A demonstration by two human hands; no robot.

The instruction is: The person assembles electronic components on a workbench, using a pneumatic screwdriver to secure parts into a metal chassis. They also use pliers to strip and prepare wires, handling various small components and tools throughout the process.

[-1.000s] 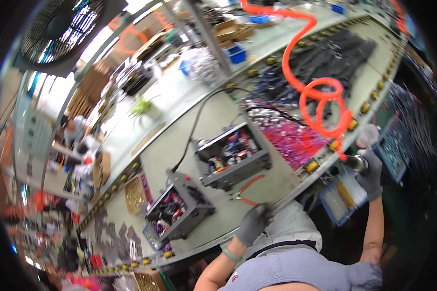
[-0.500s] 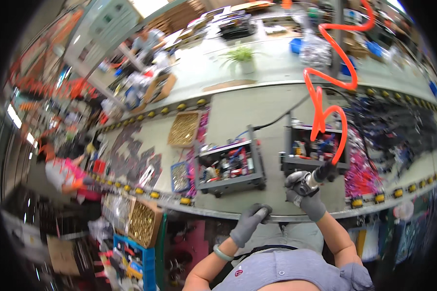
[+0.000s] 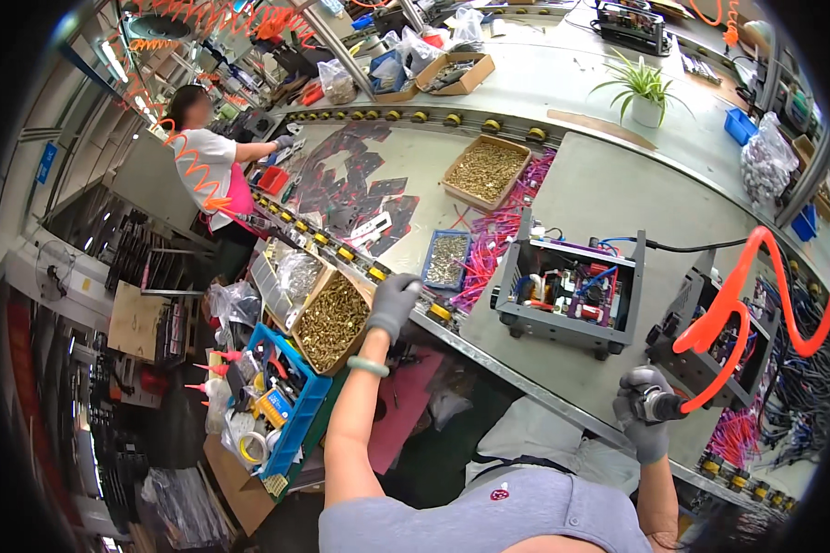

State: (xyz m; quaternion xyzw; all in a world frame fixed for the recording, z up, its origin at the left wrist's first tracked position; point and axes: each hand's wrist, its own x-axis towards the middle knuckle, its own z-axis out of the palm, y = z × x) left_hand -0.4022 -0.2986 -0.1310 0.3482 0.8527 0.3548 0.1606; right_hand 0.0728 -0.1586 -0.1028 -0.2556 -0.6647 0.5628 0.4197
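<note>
My right hand [image 3: 643,405], in a grey glove, grips a pneumatic screwdriver [image 3: 660,404] by its body, with an orange coiled air hose [image 3: 745,276] running from it. In front of that hand stand two open dark metal housings with circuit parts and wires inside. The nearer-left housing [image 3: 567,336] sits upright on the bench, and the right housing [image 3: 678,355] is partly behind the hose. My left hand [image 3: 394,308], also gloved, reaches left over the bench edge, beside a cardboard box of brass-coloured screws [image 3: 334,324]. Its fingers are drawn together; anything between them is hidden.
Beyond my left hand lie a blue tray of small silver parts [image 3: 446,261], a tray of brass-coloured parts [image 3: 486,173] and pink wires [image 3: 494,241]. A blue crate [image 3: 290,419] stands lower left. Roller rails [image 3: 378,273] edge the bench. A co-worker [image 3: 214,175] stands at far left.
My view has swung left. My left hand has moved from the front of the bench out to the left, near the screw box. The right hand still holds the screwdriver.
</note>
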